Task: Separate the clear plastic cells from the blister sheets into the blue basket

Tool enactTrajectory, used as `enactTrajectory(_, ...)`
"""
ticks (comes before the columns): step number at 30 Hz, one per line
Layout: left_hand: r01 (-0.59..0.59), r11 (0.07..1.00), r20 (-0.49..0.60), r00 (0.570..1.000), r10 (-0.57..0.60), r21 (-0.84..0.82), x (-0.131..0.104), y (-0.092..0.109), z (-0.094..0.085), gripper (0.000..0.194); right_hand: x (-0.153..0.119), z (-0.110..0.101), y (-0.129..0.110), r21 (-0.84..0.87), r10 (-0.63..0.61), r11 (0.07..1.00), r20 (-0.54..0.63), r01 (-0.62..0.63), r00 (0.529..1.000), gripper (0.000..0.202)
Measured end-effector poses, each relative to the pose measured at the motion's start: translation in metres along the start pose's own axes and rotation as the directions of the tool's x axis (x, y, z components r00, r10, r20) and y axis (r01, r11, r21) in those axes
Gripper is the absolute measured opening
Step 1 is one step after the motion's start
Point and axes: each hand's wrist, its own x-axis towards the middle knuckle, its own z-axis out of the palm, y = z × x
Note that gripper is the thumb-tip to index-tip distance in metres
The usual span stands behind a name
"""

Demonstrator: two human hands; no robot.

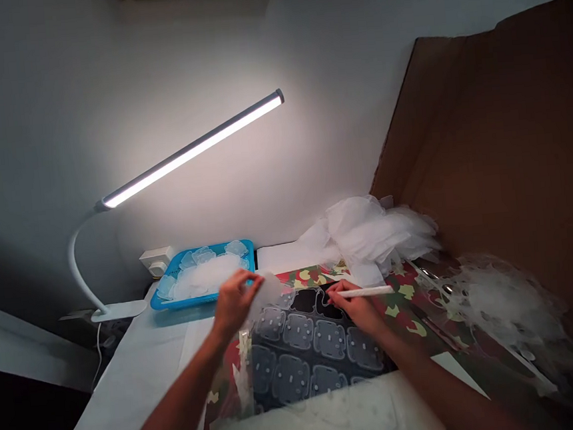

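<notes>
L hand (234,303) at 11 o'clock of dark sheet (305,342), thumb + fingertips pinched on translucent film piece (269,290), blurred, hanging off to hand's 3 o'clock. R hand (352,303) at 1 o'clock, fingers closed round slim white tool (371,291), butt end twd 3, working end at sheet's far edge by a curled clear outline; exact contact can't tell. Nearest, 6 o'clock: pale sheet (310,427) overlapping dark sheet's near edge. Dark sheet itself mid-table, rows of clear rounded-sq. pcs (329,338) w/ small pale dots, camo-pattern cover (417,327) under & around. At 3 o'clock, loose heap of clear scraps (509,299), tweezers-like metal tool (439,329) lying between heap and dark sheet. Farther, 1 o'clock: pile of white film (378,234). 10-11 o'clock: blue basket (203,299), white + clear pcs inside; wall-side of it, white socket box (157,261). Lamp (190,150) lit, base at 9-10, bar slanting up twd 12. Cardboard (500,136) upright at 2, grey wall (327,111) behind.
</notes>
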Motion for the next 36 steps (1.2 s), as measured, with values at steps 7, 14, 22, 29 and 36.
enactTrajectory(7,0.071,0.85,-0.025,0.997,-0.069,0.522,0.085,-0.044,-0.072,0.055,-0.048,0.005,-0.006,-0.349,-0.031,0.935,0.09,0.06,0.996,0.019)
enactTrajectory(14,-0.382,0.825,0.343,0.906,0.246,0.417,-0.026,-0.031,0.024,0.029,-0.03,-0.026,-0.012,-0.397,0.131,0.918,0.239,-0.026,0.962,0.018)
enactTrajectory(22,-0.365,0.848,0.364,0.904,0.225,0.383,-0.095,-0.03,0.068,0.04,0.023,0.059,-0.024,-0.139,-0.21,0.953,0.336,0.269,0.918,0.017)
enactTrajectory(29,-0.349,0.881,0.343,0.909,0.236,0.32,-0.086,-0.021,0.061,0.027,0.029,0.088,-0.012,-0.175,-0.288,0.91,0.387,0.376,0.876,0.013)
enactTrajectory(36,-0.334,0.904,0.356,0.906,0.229,0.268,-0.088,-0.029,0.062,0.03,0.03,0.093,-0.009,-0.206,-0.274,0.907,0.37,0.366,0.887,0.012)
